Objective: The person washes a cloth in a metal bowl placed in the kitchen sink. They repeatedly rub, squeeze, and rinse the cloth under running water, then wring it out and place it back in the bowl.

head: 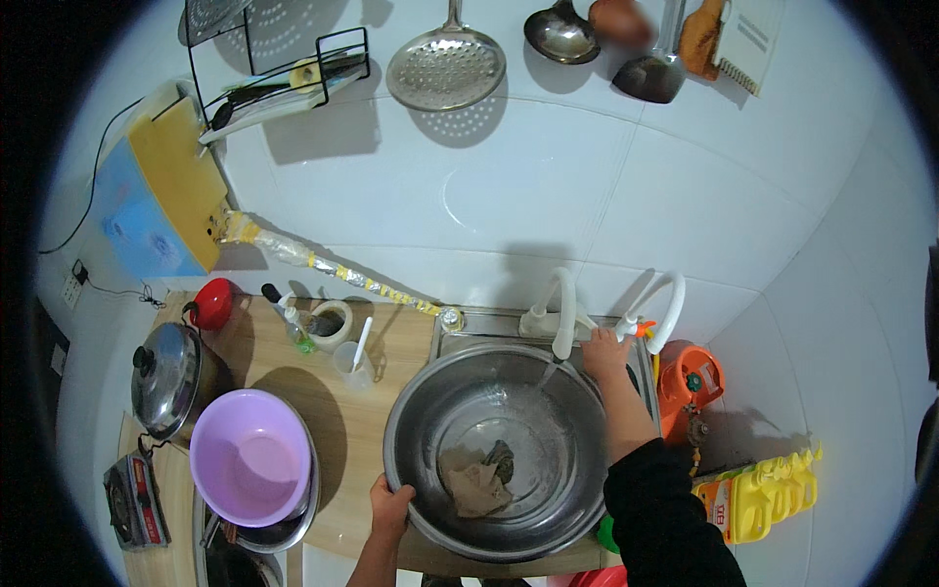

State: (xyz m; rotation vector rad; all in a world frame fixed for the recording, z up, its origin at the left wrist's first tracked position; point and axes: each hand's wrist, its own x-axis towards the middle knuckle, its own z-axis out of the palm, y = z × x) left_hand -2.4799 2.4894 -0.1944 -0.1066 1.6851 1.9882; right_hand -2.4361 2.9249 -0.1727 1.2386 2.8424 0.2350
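Observation:
A large metal basin (543, 506) rests over the sink, partly on the wooden counter. My left hand (391, 505) grips its rim at the lower left. Up at the sink's back right, my right hand (606, 354) is on the handle of the white faucet (565, 315); its fingertips are partly hidden. A thin stream of water (546, 374) runs from the spout into the basin. A wet brown cloth (477, 488) and a darker crumpled piece (501, 458) lie on the basin's bottom.
To the left stand a purple basin (251, 458), a lidded pot (167, 381), a plastic cup (354, 367) and a red bowl (214, 303). A second white faucet (669, 312), an orange gas cylinder (689, 374) and yellow jugs (755, 506) are at the right. A skimmer (446, 70) hangs above.

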